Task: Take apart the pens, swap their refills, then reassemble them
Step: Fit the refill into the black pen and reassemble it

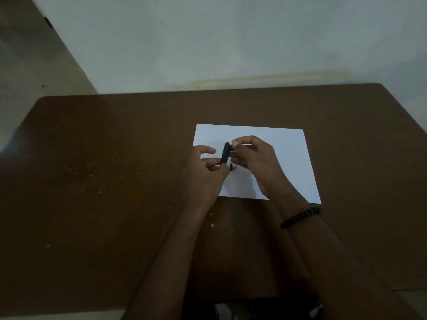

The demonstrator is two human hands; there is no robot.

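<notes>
Nearest us, both forearms reach in over the brown table (pixel 92 181), a dark beaded bracelet (pixel 300 217) on the right wrist. Left hand (pixel 204 174) pinches the lower end of a dark pen piece (pixel 225 153), held nearly upright above the white paper (pixel 288 158). Right hand (pixel 254 158) curls in, fingertips pinching its top end. A small dark part (pixel 231 167) lies on the paper just beneath. Wide bare tabletop left; the far edge meets the pale wall (pixel 231 42).
</notes>
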